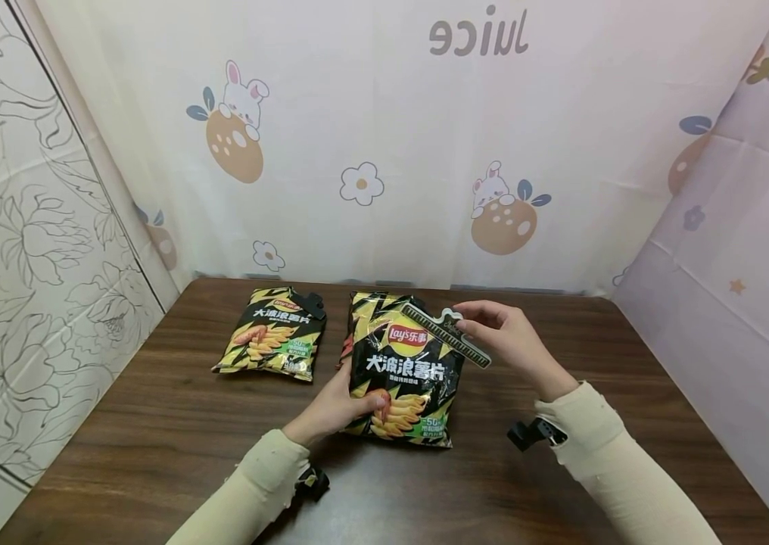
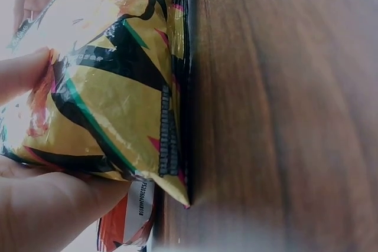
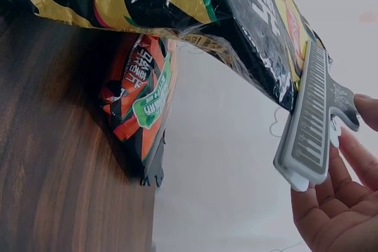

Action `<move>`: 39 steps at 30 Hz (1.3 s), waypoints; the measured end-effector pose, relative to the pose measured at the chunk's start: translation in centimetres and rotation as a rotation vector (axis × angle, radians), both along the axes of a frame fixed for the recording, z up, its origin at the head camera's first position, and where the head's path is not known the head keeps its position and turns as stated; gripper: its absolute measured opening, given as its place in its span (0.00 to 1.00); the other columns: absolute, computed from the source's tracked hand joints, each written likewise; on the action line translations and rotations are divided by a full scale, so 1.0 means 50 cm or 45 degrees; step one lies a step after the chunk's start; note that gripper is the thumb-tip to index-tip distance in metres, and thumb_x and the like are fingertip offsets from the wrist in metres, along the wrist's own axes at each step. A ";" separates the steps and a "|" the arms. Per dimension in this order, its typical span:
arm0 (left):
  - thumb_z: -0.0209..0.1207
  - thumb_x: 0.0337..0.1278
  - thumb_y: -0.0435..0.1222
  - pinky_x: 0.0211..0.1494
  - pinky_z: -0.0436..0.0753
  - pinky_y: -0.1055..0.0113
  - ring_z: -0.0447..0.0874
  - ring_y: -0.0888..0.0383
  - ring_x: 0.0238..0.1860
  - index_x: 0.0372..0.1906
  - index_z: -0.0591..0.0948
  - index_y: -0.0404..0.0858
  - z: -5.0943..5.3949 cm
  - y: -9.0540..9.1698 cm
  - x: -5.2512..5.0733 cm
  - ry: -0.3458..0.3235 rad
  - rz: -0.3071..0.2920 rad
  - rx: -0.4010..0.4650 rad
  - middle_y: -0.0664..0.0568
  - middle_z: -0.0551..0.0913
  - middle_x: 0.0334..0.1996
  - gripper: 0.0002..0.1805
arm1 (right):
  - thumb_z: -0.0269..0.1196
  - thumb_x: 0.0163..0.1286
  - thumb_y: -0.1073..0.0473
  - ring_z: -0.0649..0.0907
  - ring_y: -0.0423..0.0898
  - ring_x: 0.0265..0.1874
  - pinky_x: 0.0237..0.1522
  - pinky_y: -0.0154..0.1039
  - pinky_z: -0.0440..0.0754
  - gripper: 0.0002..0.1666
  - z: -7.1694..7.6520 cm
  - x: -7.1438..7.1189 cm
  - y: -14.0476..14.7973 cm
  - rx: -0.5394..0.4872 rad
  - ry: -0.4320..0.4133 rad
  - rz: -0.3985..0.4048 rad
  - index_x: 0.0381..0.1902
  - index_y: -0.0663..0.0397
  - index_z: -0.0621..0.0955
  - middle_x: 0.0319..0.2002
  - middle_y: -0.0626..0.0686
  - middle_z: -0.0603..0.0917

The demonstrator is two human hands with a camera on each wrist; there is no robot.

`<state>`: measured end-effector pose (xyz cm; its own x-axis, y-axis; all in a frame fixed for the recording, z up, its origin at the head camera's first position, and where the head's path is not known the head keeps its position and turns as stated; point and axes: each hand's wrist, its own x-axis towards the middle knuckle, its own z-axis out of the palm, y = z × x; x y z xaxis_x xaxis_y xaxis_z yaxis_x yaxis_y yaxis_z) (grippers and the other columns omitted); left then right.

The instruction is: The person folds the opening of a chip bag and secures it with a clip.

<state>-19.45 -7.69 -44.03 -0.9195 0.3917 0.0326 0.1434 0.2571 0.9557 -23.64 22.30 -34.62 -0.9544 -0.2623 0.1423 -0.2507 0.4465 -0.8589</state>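
Note:
A black and yellow potato chip bag [image 1: 401, 378] stands tilted above the table, its printed front facing me. My left hand [image 1: 333, 409] grips it by the lower left side, thumb on the front; the left wrist view shows the thumb [image 2: 23, 75] pressed against the foil. Along the bag's upper right corner lies a long grey bag clip [image 1: 449, 334] with a ruler-like pattern. My right hand [image 1: 510, 341] pinches the clip's handle between thumb and fingers. In the right wrist view the clip [image 3: 307, 116] sits across the bag's edge.
Behind the held bag is an orange-red chip bag [image 3: 139, 92], mostly hidden in the head view. Another black and yellow chip bag [image 1: 272, 337] lies at the left with a black clip [image 1: 314, 305] on its top corner. Curtains surround the brown wooden table [image 1: 153, 424].

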 end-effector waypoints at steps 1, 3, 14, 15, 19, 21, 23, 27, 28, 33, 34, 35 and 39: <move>0.68 0.55 0.49 0.74 0.60 0.44 0.55 0.43 0.75 0.79 0.45 0.43 0.000 0.000 0.000 0.002 -0.004 0.007 0.42 0.53 0.77 0.56 | 0.65 0.68 0.47 0.83 0.47 0.40 0.41 0.35 0.83 0.25 -0.001 0.000 0.002 0.000 0.004 -0.001 0.58 0.55 0.80 0.50 0.55 0.83; 0.68 0.55 0.49 0.74 0.60 0.44 0.55 0.44 0.75 0.79 0.45 0.43 -0.001 -0.001 0.000 0.002 -0.011 0.015 0.43 0.53 0.77 0.56 | 0.64 0.69 0.48 0.83 0.48 0.41 0.41 0.35 0.83 0.26 -0.005 0.002 0.007 0.001 0.010 -0.007 0.59 0.55 0.80 0.50 0.55 0.83; 0.69 0.55 0.47 0.74 0.60 0.45 0.54 0.45 0.76 0.79 0.45 0.45 -0.003 -0.001 0.001 0.021 -0.012 0.036 0.45 0.52 0.78 0.56 | 0.65 0.69 0.50 0.82 0.38 0.37 0.38 0.36 0.81 0.24 -0.048 0.022 0.033 -0.008 0.014 -0.051 0.59 0.53 0.80 0.43 0.43 0.84; 0.69 0.55 0.47 0.74 0.60 0.44 0.53 0.45 0.76 0.79 0.45 0.44 -0.004 0.000 0.001 0.023 -0.009 0.034 0.45 0.52 0.78 0.55 | 0.64 0.69 0.51 0.81 0.36 0.37 0.38 0.36 0.81 0.24 -0.054 0.024 0.033 -0.014 0.015 -0.053 0.59 0.54 0.80 0.43 0.41 0.84; 0.69 0.56 0.46 0.74 0.60 0.43 0.54 0.43 0.76 0.79 0.45 0.43 -0.007 0.000 0.000 0.029 -0.007 0.032 0.44 0.52 0.78 0.55 | 0.64 0.70 0.52 0.81 0.34 0.38 0.39 0.38 0.82 0.24 -0.077 0.032 0.033 -0.047 0.005 -0.068 0.60 0.55 0.78 0.43 0.39 0.83; 0.68 0.56 0.46 0.74 0.60 0.44 0.54 0.44 0.76 0.79 0.46 0.44 -0.008 -0.001 -0.001 0.023 -0.012 0.041 0.44 0.53 0.78 0.55 | 0.64 0.70 0.52 0.81 0.33 0.39 0.40 0.38 0.82 0.25 -0.086 0.035 0.031 -0.074 -0.007 -0.078 0.61 0.57 0.77 0.44 0.40 0.83; 0.68 0.56 0.47 0.74 0.60 0.45 0.55 0.45 0.76 0.79 0.46 0.45 -0.008 -0.002 -0.001 0.015 -0.016 0.051 0.45 0.53 0.77 0.55 | 0.64 0.70 0.53 0.82 0.34 0.40 0.42 0.37 0.83 0.27 -0.094 0.038 0.029 -0.116 -0.033 -0.079 0.62 0.58 0.76 0.46 0.43 0.82; 0.68 0.55 0.50 0.74 0.61 0.46 0.56 0.47 0.75 0.79 0.46 0.46 -0.007 -0.003 -0.001 0.015 -0.021 0.052 0.46 0.54 0.77 0.55 | 0.65 0.69 0.53 0.83 0.38 0.41 0.43 0.37 0.85 0.30 -0.108 0.042 0.023 -0.173 -0.105 -0.085 0.65 0.59 0.73 0.47 0.51 0.81; 0.68 0.55 0.50 0.74 0.61 0.46 0.56 0.46 0.75 0.79 0.46 0.46 -0.006 -0.003 -0.001 0.016 -0.025 0.054 0.46 0.54 0.77 0.55 | 0.65 0.69 0.53 0.83 0.40 0.40 0.43 0.37 0.85 0.31 -0.112 0.044 0.021 -0.175 -0.123 -0.088 0.65 0.59 0.73 0.48 0.53 0.80; 0.68 0.56 0.48 0.74 0.61 0.45 0.56 0.46 0.75 0.79 0.46 0.47 -0.002 -0.001 -0.002 -0.002 -0.033 0.066 0.46 0.55 0.77 0.54 | 0.64 0.69 0.52 0.84 0.42 0.40 0.45 0.42 0.85 0.31 -0.129 0.049 0.010 -0.151 -0.196 -0.110 0.66 0.58 0.72 0.50 0.58 0.80; 0.68 0.56 0.48 0.74 0.60 0.45 0.56 0.46 0.75 0.79 0.46 0.46 -0.002 0.000 -0.001 -0.009 -0.033 0.071 0.46 0.55 0.77 0.54 | 0.64 0.69 0.52 0.84 0.41 0.40 0.46 0.43 0.85 0.31 -0.132 0.051 0.008 -0.156 -0.211 -0.112 0.66 0.59 0.73 0.50 0.58 0.81; 0.68 0.56 0.47 0.74 0.60 0.45 0.56 0.46 0.75 0.79 0.46 0.46 -0.002 0.000 -0.001 -0.015 -0.029 0.071 0.46 0.54 0.77 0.54 | 0.64 0.69 0.52 0.84 0.40 0.40 0.47 0.44 0.85 0.31 -0.135 0.052 0.005 -0.166 -0.225 -0.112 0.65 0.60 0.73 0.49 0.58 0.81; 0.68 0.56 0.46 0.74 0.60 0.45 0.56 0.46 0.75 0.79 0.46 0.46 -0.003 0.000 -0.002 -0.018 -0.030 0.073 0.46 0.54 0.77 0.54 | 0.64 0.69 0.54 0.83 0.36 0.40 0.48 0.44 0.84 0.30 -0.142 0.058 -0.007 -0.208 -0.284 -0.116 0.62 0.66 0.73 0.46 0.55 0.81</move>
